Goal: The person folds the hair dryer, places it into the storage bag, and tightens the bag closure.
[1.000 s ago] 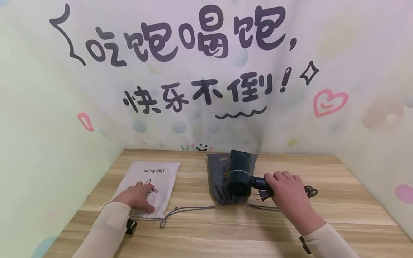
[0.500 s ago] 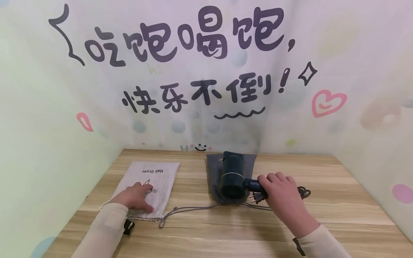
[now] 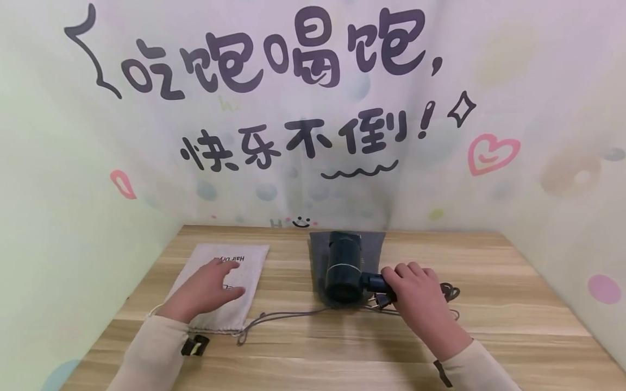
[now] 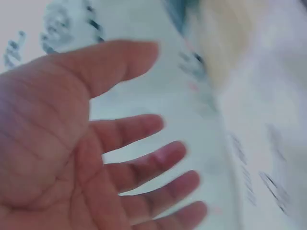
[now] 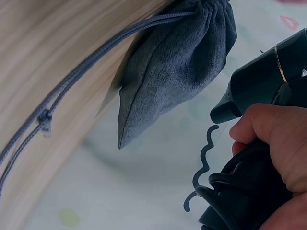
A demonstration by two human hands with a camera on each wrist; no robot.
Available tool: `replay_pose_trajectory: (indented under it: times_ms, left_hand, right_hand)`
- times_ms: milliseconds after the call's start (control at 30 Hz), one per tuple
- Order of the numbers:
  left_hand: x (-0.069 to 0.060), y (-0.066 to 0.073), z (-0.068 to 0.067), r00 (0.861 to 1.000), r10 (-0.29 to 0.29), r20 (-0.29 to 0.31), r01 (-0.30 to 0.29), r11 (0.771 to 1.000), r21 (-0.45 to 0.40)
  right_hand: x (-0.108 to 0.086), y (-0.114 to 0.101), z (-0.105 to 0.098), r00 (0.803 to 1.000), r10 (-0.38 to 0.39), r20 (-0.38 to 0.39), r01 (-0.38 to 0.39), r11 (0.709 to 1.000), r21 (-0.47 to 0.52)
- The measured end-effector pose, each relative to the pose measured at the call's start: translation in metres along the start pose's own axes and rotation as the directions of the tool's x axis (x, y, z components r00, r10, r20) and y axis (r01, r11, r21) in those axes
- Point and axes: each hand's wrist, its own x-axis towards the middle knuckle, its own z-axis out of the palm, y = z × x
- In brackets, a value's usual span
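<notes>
My right hand (image 3: 418,296) grips the handle of a dark hair dryer (image 3: 344,271), whose barrel is above a dark grey drawstring bag (image 3: 374,250). In the right wrist view, fingers also close around the bundled black cord (image 5: 223,189) along the handle. The plug (image 3: 383,300) shows just below the handle. My left hand (image 3: 202,290) hovers over a pale drawstring bag (image 3: 244,304) printed "Hair Dryer", covering part of its print. The left wrist view shows that hand's fingers (image 4: 158,158) spread, thumb apart, holding nothing. The grey bag looks puffed in the right wrist view (image 5: 182,62).
Both bags lie on a wood-grain table (image 3: 313,358). Grey drawstrings (image 3: 293,314) stretch left and right from the grey bag's mouth. A printed cloth backdrop (image 3: 274,201) rises behind the table and along its sides.
The right hand has carried the hair dryer a little left across the grey bag. My left hand, earlier resting on the pale bag, has lifted and its fingers have opened out.
</notes>
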Motion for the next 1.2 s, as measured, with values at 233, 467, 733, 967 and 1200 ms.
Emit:
replay_pose_trajectory:
  times_ms: [233, 467, 733, 967, 1200]
  left_hand:
    - [-0.007, 0.071, -0.002, 0.962, 0.109, -0.249, -0.129, 0.989, -0.069]
    - [-0.008, 0.121, 0.019, 0.837, 0.217, -0.502, -0.323, 0.937, -0.135]
    - [-0.006, 0.154, 0.040, 0.772, 0.268, -0.576, -0.398, 0.911, -0.109]
    - [0.000, 0.168, 0.057, 0.807, 0.316, -0.498, -0.373, 0.928, -0.015]
    - [0.005, 0.174, 0.070, 0.792, 0.372, -0.483, -0.355, 0.926, 0.131]
  right_hand:
    - [0.002, -0.005, -0.001, 1.000, -0.014, 0.002, 0.014, 1.000, -0.017]
    - [0.004, -0.010, -0.001, 1.000, -0.013, -0.006, 0.013, 1.000, -0.007]
    - [0.011, -0.014, -0.001, 0.999, -0.010, -0.034, 0.010, 1.000, -0.011]
    - [0.013, -0.018, -0.002, 1.000, 0.005, -0.010, -0.005, 1.000, -0.020]
    - [0.015, -0.022, -0.002, 0.999, -0.019, -0.048, 0.017, 1.000, -0.025]
